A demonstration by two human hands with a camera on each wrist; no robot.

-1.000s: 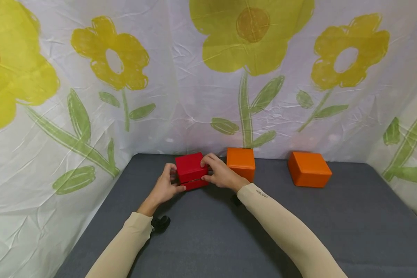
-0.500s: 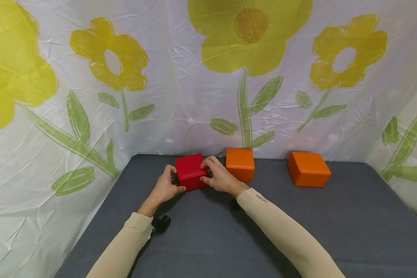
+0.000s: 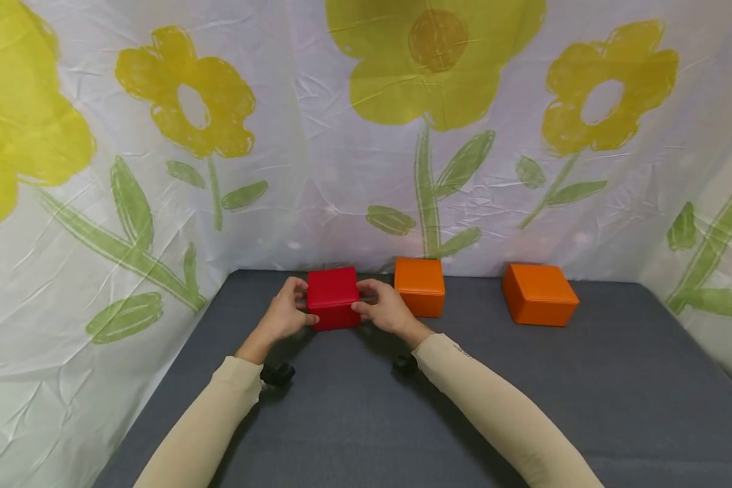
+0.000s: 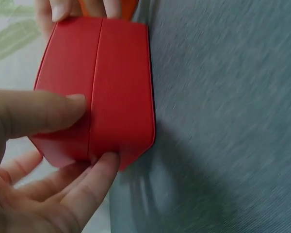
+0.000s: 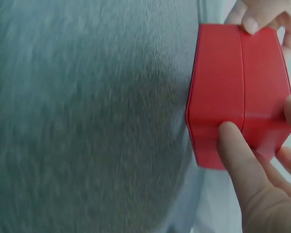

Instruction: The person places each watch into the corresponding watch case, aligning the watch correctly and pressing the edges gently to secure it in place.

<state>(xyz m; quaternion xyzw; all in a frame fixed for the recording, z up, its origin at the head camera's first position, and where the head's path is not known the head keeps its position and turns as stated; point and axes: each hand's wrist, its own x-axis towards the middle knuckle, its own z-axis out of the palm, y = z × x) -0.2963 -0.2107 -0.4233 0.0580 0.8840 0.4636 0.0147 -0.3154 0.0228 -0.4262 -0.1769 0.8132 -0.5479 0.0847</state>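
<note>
A red box (image 3: 333, 288) with a smooth leather-like surface stands closed on the dark grey table, towards the back and left of middle. My left hand (image 3: 282, 315) grips its left side. In the left wrist view the thumb lies on the box's front face, across the seam, while the fingers bend round the side. From the opposite side my right hand (image 3: 387, 312) holds it, fingertips against the right face. Both wrist views show the thin seam between lid and base, pressed together. What is inside the box is hidden.
An orange box (image 3: 419, 288) stands close to the right of my right hand. Farther right is another orange box (image 3: 540, 295), set at an angle. A flower-printed curtain (image 3: 317, 135) hangs right behind the table (image 3: 354, 420).
One second ago a gap showed between the red box's lid and base; it is now closed. The box has turned to face more squarely forward, and the right hand has shifted down its side.
</note>
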